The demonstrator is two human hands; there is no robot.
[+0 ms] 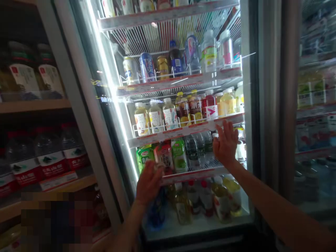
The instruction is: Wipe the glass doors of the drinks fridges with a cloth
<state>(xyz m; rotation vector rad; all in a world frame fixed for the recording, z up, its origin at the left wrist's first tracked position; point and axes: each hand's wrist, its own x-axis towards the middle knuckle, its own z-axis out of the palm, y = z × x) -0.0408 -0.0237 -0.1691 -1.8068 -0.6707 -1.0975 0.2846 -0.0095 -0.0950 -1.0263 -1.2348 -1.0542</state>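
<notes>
I am facing a lit drinks fridge with wire shelves. My left hand reaches to the front of the third shelf, and its fingers close round the lower part of a pink drink carton. That carton stands between a green carton and a green-labelled bottle. Raised at the right end of the same shelf, my right hand is open with fingers spread, in front of clear water bottles. It holds nothing.
The fridge's glass door stands open to the left. Cans and bottles fill the upper shelves, and juice bottles stand just above my hands. More bottles stand on the fridge floor. Wooden shelves with packaged bottles are at left, and another cooler is at right.
</notes>
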